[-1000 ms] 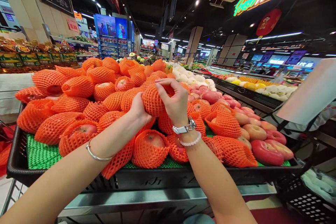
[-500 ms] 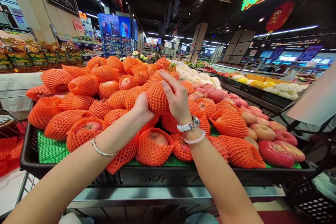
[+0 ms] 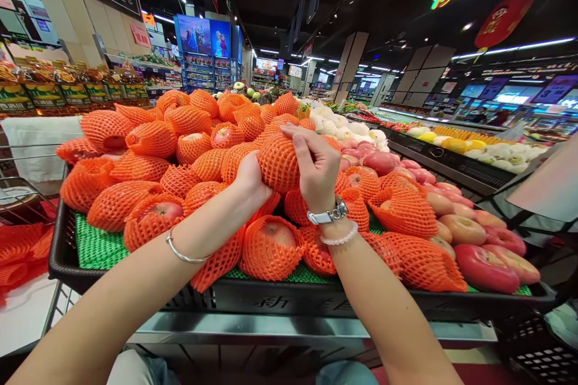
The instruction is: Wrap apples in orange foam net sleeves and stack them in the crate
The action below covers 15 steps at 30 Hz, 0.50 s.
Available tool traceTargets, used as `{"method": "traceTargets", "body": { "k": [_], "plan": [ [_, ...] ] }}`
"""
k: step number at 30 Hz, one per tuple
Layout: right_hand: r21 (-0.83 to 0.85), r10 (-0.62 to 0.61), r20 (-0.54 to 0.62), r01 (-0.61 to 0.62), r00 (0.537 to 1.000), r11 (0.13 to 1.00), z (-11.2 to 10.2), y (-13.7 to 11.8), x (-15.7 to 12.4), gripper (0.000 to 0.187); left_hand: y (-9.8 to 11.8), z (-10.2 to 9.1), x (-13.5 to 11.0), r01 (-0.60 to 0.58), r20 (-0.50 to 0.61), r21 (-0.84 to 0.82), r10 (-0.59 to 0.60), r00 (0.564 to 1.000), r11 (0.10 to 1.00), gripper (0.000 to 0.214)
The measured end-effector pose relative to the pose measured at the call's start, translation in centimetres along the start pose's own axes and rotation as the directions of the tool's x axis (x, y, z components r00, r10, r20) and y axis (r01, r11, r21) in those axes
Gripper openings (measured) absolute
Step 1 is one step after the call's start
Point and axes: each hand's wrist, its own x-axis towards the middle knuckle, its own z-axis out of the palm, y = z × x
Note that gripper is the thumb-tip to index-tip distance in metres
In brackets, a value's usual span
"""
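Note:
Between my two hands is an apple in an orange foam net (image 3: 279, 162), held above the front of the pile. My left hand (image 3: 253, 179) cups it from the left and below, with most of its fingers hidden behind the net. From the right, my right hand (image 3: 320, 169) closes on the net's far right side, fingers bent and thumb along the edge. Right below lies another netted apple (image 3: 273, 246) with its top showing. Several more netted apples (image 3: 153, 138) are heaped around on a green mesh liner (image 3: 97, 246).
A black tray (image 3: 298, 307) bears the pile, with bare red apples (image 3: 485, 267) at its right. White netted fruit (image 3: 336, 126) lies behind. Oil bottles (image 3: 74, 90) stand at left, near loose orange nets (image 3: 20, 246). A black basket (image 3: 542, 337) is at lower right.
The view has shifted slightly, so the scene sits farther right. My right hand's fingers have bent more and drawn together at the net's edge; my left hand keeps its hold.

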Motion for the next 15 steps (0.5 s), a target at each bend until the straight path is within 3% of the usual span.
{"method": "traceTargets", "body": {
  "k": [4, 10, 15],
  "plan": [
    [-0.022, -0.033, -0.033, 0.032, 0.999, 0.999, 0.0, -0.1, -0.1, 0.024, -0.6, 1.7, 1.4, 0.025, -0.017, -0.029, -0.025, 1.000, 0.999, 0.038],
    [-0.075, 0.004, -0.011, -0.005, 1.000, 0.997, 0.0, 0.6, -0.5, 0.040, -0.6, 1.7, 1.2, 0.030, 0.004, -0.036, -0.030, 1.000, 0.999, 0.040],
    [0.002, -0.076, 0.034, 0.076, 0.997, 0.997, 0.0, 0.4, -0.4, 0.028, -0.4, 1.8, 1.2, 0.001, -0.043, -0.049, -0.003, 0.999, 0.999, 0.039]
  ]
}}
